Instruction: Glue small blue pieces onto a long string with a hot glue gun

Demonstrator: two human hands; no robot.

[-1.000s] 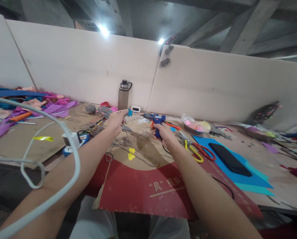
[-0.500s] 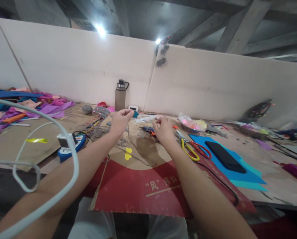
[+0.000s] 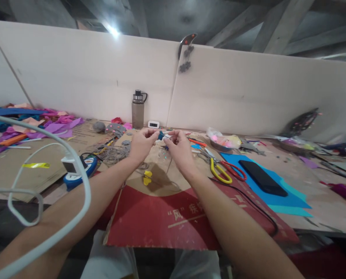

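Between the thumb and forefinger of my left hand (image 3: 141, 145) is a small teal flower-shaped cutout (image 3: 161, 135). My right hand (image 3: 179, 150) is pinched closed right beside it. A thin pale tip shows at its fingers, too small to make out. Both hands are raised over the brown and red cardboard (image 3: 158, 217). Below them a yellow flower-shaped cutout (image 3: 147, 178) lies on the board. Loose grey cord (image 3: 115, 154) is tangled to the left of my left hand. Scissors with one yellow and one red handle (image 3: 221, 172) rest to the right of my right hand.
A black phone (image 3: 262, 178) lies on blue sheets (image 3: 292, 200) at the right. A water bottle (image 3: 137, 112) and a small white digital display (image 3: 153, 124) stand by the partition. A white cable (image 3: 87, 193) loops across the near left. Coloured scraps (image 3: 53, 130) pile up at far left.
My right hand has moved left and my hands have come together at the teal cutout. An orange-handled tool and a blue piece are now uncovered to the right. The view has shifted slightly.
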